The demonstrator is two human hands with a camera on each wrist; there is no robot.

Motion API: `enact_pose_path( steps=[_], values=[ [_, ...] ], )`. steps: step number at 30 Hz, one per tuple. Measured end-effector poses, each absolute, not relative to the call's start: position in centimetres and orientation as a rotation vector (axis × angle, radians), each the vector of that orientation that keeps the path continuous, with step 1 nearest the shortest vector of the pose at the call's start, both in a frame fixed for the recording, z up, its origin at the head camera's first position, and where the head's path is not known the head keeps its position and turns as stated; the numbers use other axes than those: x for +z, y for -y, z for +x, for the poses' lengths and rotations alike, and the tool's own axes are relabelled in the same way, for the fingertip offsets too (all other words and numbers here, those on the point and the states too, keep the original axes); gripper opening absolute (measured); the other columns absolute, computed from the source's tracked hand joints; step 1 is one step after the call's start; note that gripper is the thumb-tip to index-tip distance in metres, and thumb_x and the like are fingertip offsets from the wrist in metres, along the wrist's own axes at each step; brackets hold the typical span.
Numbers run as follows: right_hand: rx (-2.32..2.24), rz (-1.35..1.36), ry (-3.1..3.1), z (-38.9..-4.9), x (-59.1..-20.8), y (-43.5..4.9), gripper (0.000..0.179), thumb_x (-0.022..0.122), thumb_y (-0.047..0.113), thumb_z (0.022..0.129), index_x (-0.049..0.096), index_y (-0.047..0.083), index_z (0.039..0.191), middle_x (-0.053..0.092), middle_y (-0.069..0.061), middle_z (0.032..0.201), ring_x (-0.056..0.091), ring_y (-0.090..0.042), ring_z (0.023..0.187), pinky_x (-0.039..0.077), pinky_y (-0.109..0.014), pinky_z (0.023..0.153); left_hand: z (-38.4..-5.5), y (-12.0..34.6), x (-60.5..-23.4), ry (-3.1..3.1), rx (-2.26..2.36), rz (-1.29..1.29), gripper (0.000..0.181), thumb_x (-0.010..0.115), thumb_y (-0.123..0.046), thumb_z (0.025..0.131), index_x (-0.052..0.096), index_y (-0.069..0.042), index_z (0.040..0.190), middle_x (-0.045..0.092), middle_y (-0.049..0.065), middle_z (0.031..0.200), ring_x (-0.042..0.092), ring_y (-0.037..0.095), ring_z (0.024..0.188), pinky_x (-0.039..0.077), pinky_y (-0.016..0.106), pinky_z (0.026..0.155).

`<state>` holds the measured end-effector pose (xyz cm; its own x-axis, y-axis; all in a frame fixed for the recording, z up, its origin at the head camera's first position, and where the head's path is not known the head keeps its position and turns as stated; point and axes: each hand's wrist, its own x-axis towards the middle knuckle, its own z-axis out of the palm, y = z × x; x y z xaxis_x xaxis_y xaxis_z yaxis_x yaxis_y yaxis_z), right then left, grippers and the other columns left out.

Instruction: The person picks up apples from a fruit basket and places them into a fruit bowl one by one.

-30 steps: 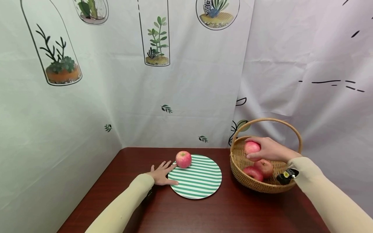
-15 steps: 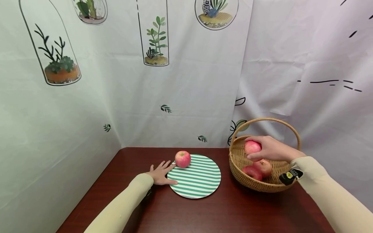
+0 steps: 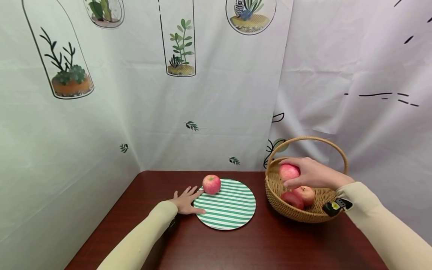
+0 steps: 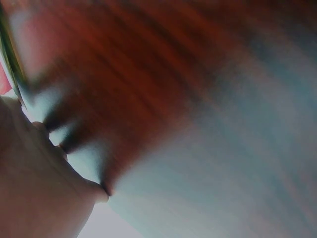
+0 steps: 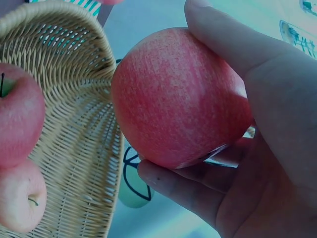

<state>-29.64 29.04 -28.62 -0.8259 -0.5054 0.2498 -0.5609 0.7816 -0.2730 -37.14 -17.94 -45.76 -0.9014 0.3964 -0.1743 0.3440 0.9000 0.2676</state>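
My right hand [image 3: 308, 173] holds a red apple [image 5: 178, 99] above the wicker basket [image 3: 293, 214], thumb on one side and fingers curled round the other. Two more apples lie inside the basket, a red one [image 3: 292, 200] and a paler one [image 3: 306, 195]. At the left edge of a round green-and-white striped mat [image 3: 233, 210], my left hand [image 3: 185, 202] rests with its fingers spread and straight. One apple [image 3: 212, 184] sits on the mat's upper left, close to the left fingertips. In the left wrist view, the hand [image 4: 44, 173] shows mostly from the side.
A dark red-brown wooden table [image 3: 209, 247] carries everything. The basket's tall arched handle [image 3: 308, 138] rises behind the right hand. A pale cloth [image 3: 216, 112] printed with plants hangs along the table's back and left side.
My right hand has shifted slightly left with the apple, staying over the basket. The left hand and the apple on the mat have kept their places.
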Motion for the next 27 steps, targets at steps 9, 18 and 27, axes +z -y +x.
enact_pose_path(
  steps=[9, 18, 27],
  values=[
    [0.488, 0.885, 2.801, -29.0, -28.0, -27.7, 0.065, 0.084, 0.058, 0.075, 0.062, 0.029, 0.13, 0.068, 0.015, 0.101, 0.064, -0.001, 0.083, 0.053, -0.025, 0.074, -37.2, 18.0, -45.8, -2.847, 0.338, 0.561, 0.1, 0.059, -0.081, 0.08, 0.023, -0.035, 0.161, 0.016, 0.005, 0.17, 0.008, 0.034, 0.157, 0.005, 0.075, 0.114],
    [0.499, 0.907, 2.791, -28.7, -27.9, -26.6, 0.066, 0.087, 0.046, 0.076, 0.063, 0.022, 0.133, 0.068, 0.01, 0.115, 0.063, -0.005, 0.089, 0.054, -0.026, 0.076, -37.2, 18.1, -45.8, -2.845, 0.346, 0.574, 0.102, 0.059, -0.081, 0.079, 0.024, -0.032, 0.162, 0.016, 0.007, 0.169, 0.009, 0.035, 0.157, 0.005, 0.076, 0.113],
    [0.454, 0.893, 2.797, -28.2, -27.3, -25.4, 0.066, 0.086, 0.053, 0.075, 0.063, 0.028, 0.132, 0.066, 0.013, 0.117, 0.062, -0.003, 0.092, 0.053, -0.026, 0.078, -37.4, 18.0, -46.1, -2.843, 0.331, 0.568, 0.103, 0.057, -0.084, 0.078, 0.021, -0.036, 0.162, 0.015, 0.004, 0.17, 0.007, 0.034, 0.157, 0.003, 0.076, 0.113]
  ],
)
